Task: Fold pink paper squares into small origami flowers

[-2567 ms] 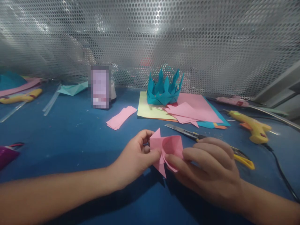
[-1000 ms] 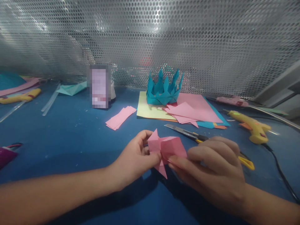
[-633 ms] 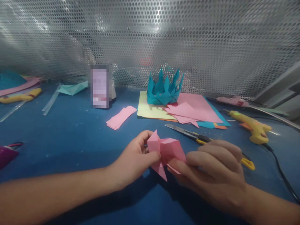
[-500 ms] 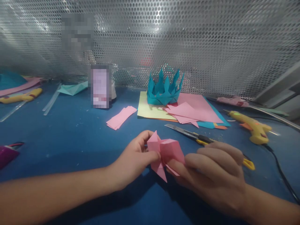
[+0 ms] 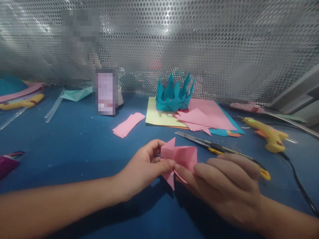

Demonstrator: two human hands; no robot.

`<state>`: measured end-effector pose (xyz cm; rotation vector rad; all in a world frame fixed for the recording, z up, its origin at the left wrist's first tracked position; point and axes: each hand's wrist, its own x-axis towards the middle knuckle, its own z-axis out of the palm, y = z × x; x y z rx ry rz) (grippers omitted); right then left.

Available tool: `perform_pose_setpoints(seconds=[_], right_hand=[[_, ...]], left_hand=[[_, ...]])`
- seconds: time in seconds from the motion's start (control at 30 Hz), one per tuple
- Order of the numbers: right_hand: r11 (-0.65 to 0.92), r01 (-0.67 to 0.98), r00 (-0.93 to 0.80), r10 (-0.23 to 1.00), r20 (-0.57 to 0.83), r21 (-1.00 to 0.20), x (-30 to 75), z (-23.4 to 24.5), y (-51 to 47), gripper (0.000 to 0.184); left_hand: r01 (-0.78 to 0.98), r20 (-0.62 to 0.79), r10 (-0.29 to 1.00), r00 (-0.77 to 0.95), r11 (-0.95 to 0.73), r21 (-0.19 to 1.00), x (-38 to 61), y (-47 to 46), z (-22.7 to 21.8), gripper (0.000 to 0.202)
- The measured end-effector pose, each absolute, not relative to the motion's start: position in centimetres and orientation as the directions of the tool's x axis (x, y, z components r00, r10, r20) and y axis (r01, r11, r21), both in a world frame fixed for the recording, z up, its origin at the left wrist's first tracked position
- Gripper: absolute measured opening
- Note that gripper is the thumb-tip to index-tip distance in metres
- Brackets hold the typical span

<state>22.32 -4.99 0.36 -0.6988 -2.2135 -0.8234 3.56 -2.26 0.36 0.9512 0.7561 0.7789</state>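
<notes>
Between my two hands is a folded piece of pink paper, with one pointed corner up and another pointing down. My left hand pinches its left side, thumb in front and fingers behind. From the right, my right hand grips the other half with the thumb near the middle crease; its other fingers are curled. Just behind my right hand lies a utility knife with its blade out. A folded teal paper crown stands farther back on sheets of coloured paper.
Pink paper strips lie left of the yellow sheet. A yellow glue gun with a black cord is at right. A phone stands at the back, before a perforated metal panel. Glue sticks lie at left.
The pink paper has turned slightly and its right flap is spread wider and flatter. My right thumb has shifted left toward the middle crease, close to my left thumb.
</notes>
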Motion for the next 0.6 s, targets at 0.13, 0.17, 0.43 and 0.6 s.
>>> perform_pose_setpoints(seconds=[0.13, 0.17, 0.43, 0.6], right_hand=[[0.675, 0.643, -0.655, 0.241, 0.716, 0.361, 22.42, 0.28, -5.23, 0.005], [0.676, 0.643, -0.655, 0.243, 0.715, 0.360, 22.40, 0.27, -5.28, 0.005], [0.652, 0.674, -0.615, 0.237, 0.752, 0.346, 21.77, 0.83, -5.13, 0.008], [0.650, 0.673, -0.631, 0.255, 0.732, 0.354, 22.02, 0.67, -5.18, 0.008]], left_hand=[[-0.206, -0.224, 0.857, 0.465, 0.351, 0.914, 3.75, -2.36, 0.62, 0.024], [-0.204, -0.226, 0.864, 0.451, 0.347, 0.916, 3.80, -2.39, 0.68, 0.025], [-0.222, -0.186, 0.887, 0.422, 0.300, 0.928, 3.90, -2.52, 0.40, 0.021], [-0.219, -0.192, 0.881, 0.433, 0.309, 0.925, 3.83, -2.49, 0.35, 0.021]])
